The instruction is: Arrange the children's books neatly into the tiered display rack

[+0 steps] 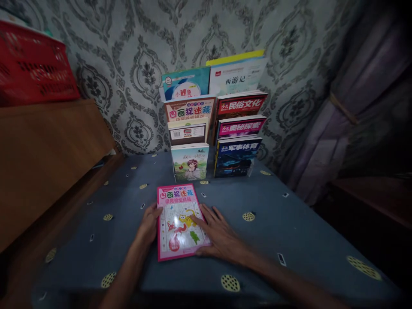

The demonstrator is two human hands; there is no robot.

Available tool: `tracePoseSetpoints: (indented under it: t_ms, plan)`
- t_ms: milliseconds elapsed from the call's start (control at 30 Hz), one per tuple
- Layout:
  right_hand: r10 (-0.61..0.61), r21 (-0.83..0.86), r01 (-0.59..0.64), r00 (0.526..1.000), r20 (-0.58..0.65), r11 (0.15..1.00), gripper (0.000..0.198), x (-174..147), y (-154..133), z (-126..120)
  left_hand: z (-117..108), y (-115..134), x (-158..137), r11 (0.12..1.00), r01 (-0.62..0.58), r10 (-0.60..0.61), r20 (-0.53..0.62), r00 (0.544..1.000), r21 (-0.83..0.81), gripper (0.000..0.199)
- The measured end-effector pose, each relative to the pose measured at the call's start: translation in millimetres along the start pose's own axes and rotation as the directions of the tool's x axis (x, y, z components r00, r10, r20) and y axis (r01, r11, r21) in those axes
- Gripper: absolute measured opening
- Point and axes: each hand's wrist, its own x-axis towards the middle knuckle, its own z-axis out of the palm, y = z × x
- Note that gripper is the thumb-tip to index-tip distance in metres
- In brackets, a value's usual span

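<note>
A pink children's picture book [180, 227] lies face up near the front middle of the table, with a yellow tiger and a red fox on its cover. My left hand [149, 223] is closed at the book's left edge, thumb over the cover and the other fingers partly hidden. Fingers spread, my right hand [219, 234] rests on the right side of the cover and holds nothing. Behind the book stands a clear tiered rack [250, 168] with two columns of upright books, among them a green-covered book [190, 161] and a dark blue book [237, 159].
A blue cloth with pineapple prints covers the table [257, 262]. To the left, a red plastic basket [35, 64] sits on a brown wooden cabinet [48, 159]. Patterned wallpaper rises behind the rack, and a tied purple curtain [325, 128] hangs at the right.
</note>
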Motion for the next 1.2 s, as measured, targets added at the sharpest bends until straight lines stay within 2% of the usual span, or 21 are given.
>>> tracePoseSetpoints:
  t_ms: [67, 133, 267, 367, 467, 533, 600, 667, 733, 800, 900, 967, 1033, 1100, 1200]
  plan:
    - [0.007, 0.022, -0.007, 1.0, 0.006, 1.0, 0.098, -0.6, 2.1, 0.3, 1.6, -0.9, -3.8, 0.998, 0.05, -0.045, 0.098, 0.994, -0.047, 0.04]
    - [0.028, 0.072, -0.027, 1.0, -0.013, 0.997, 0.095, -1.4, 4.7, 0.4, 2.0, 0.3, -7.6, 0.996, 0.044, -0.033, 0.148, 0.989, -0.076, 0.039]
    - [0.091, 0.306, -0.046, 0.987, -0.133, 0.951, 0.076, -0.2, 9.4, 1.2, 2.7, 4.5, -13.9, 0.99, 0.022, 0.007, 0.205, 0.979, -0.137, 0.043]
    - [0.099, 0.598, 0.043, 0.975, -0.201, 0.8, 0.069, 5.2, 10.2, 2.3, 7.2, 5.3, -15.7, 0.982, 0.025, 0.004, 0.151, 0.989, -0.185, 0.041]
    - [0.132, 0.797, 0.119, 0.961, -0.242, 0.592, 0.084, 14.1, 10.8, 2.6, 17.5, 6.4, -15.9, 0.976, -0.018, 0.024, 0.029, 0.999, -0.218, 0.036]
    - [0.194, 0.857, 0.115, 0.951, -0.241, 0.503, 0.094, 21.0, 11.9, 0.8, 27.4, 9.1, -16.2, 0.975, -0.067, 0.065, -0.014, 0.998, -0.211, 0.038]
    - [0.253, 0.899, 0.094, 0.942, -0.219, 0.428, 0.088, 27.7, 12.1, -4.1, 38.5, 13.5, -17.2, 0.974, -0.127, 0.123, -0.036, 0.992, -0.189, 0.043]
    - [0.265, 0.918, 0.1, 0.94, -0.213, 0.383, 0.069, 33.4, 10.1, -11.9, 49.1, 18.3, -18.4, 0.966, -0.2, 0.193, -0.057, 0.979, -0.162, 0.049]
    - [0.25, 0.911, 0.136, 0.936, -0.247, 0.39, 0.049, 37.3, 6.0, -20.5, 57.9, 22.7, -19.3, 0.953, -0.274, 0.266, -0.079, 0.961, -0.132, 0.054]
    - [0.246, 0.88, 0.184, 0.917, -0.314, 0.439, 0.039, 38.7, 1.7, -26.8, 63.7, 25.9, -19.5, 0.941, -0.323, 0.311, -0.121, 0.943, -0.098, 0.059]
    - [0.258, 0.789, 0.255, 0.851, -0.458, 0.56, 0.029, 36.7, -1.0, -27.6, 66.7, 26.9, -18.3, 0.935, -0.351, 0.341, -0.132, 0.931, -0.054, 0.067]
    - [0.262, 0.717, 0.271, 0.801, -0.537, 0.642, 0.029, 33.7, 0.5, -23.1, 65.1, 23.3, -16.5, 0.934, -0.355, 0.349, -0.103, 0.931, -0.038, 0.071]
    - [0.263, 0.672, 0.267, 0.773, -0.577, 0.691, 0.032, 30.0, 3.2, -17.5, 61.1, 15.4, -13.9, 0.943, -0.331, 0.328, -0.083, 0.941, -0.029, 0.074]
    - [0.26, 0.659, 0.263, 0.769, -0.584, 0.705, 0.035, 26.2, 5.3, -13.5, 55.7, 4.4, -10.8, 0.957, -0.29, 0.288, -0.082, 0.954, -0.014, 0.076]
    - [0.239, 0.667, 0.27, 0.788, -0.568, 0.695, 0.039, 20.6, 4.9, -11.6, 48.5, -11.5, -7.1, 0.961, -0.27, 0.278, -0.216, 0.936, 0.063, 0.066]
